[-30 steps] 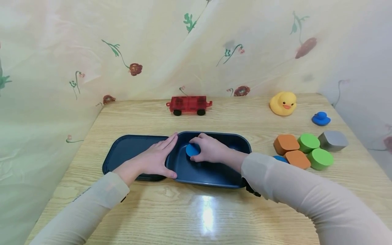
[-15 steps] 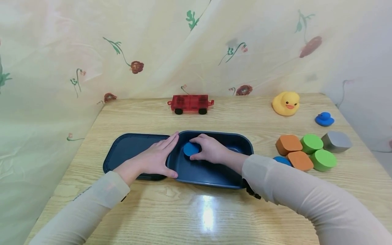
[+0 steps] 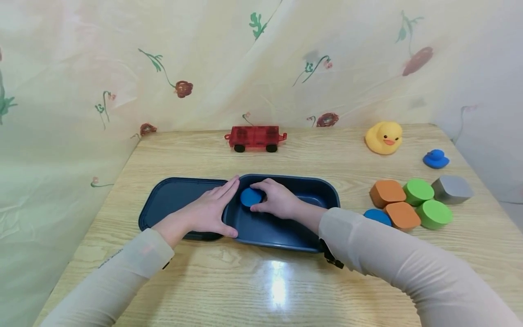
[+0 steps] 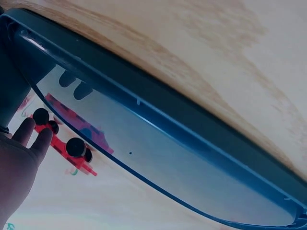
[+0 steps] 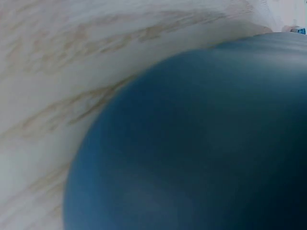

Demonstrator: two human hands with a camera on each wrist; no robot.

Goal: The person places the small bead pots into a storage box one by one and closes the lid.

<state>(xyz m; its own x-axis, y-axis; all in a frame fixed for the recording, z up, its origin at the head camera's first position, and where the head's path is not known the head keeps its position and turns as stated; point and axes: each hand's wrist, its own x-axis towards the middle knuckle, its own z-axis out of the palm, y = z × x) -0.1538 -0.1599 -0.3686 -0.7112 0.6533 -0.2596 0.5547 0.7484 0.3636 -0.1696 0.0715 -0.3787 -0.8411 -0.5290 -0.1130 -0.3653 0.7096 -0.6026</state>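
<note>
A dark marking runs along my left sleeve (image 3: 112, 274), too small to read. My left hand (image 3: 206, 213) lies palm down, fingers straight, thumb spread well apart from them, at one end of the navy box (image 3: 269, 231) and over part of the navy lid (image 3: 173, 200). My right hand (image 3: 279, 200) reaches inside the box, thumb and fingers clamped on the blue round block (image 3: 250, 197), near my left fingers. Beyond both hands' fingers stands a red toy wagon (image 3: 255, 137).
</note>
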